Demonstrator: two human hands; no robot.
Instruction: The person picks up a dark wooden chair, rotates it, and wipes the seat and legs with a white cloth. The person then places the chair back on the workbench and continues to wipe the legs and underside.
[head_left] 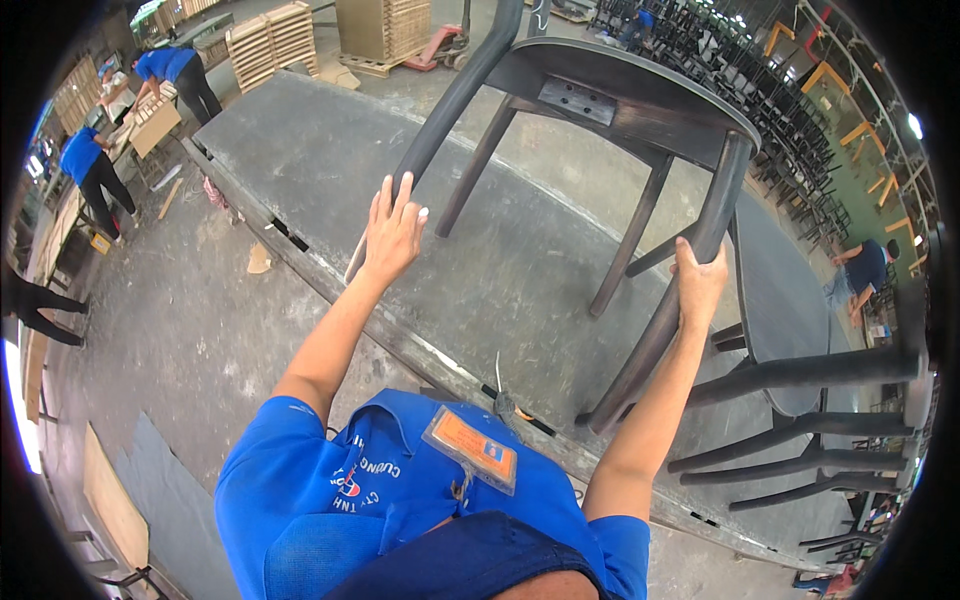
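Note:
A dark stained wooden chair (620, 95) stands tilted on a long grey worktable (330, 160). My left hand (392, 232) rests with fingers spread against the chair's curved back leg, and I cannot tell if it grips it. My right hand (697, 283) is wrapped around a front leg, a little below the seat. The seat's underside with a metal bracket (575, 101) faces me. A hammer (503, 400) lies on the table edge near my chest.
A second dark chair (800, 400) lies on its side at the table's right end. Stacks of wooden parts (275, 40) and rows of dark chairs (790, 110) fill the background. People in blue shirts (90, 165) work at the left, another person (865, 270) at the right.

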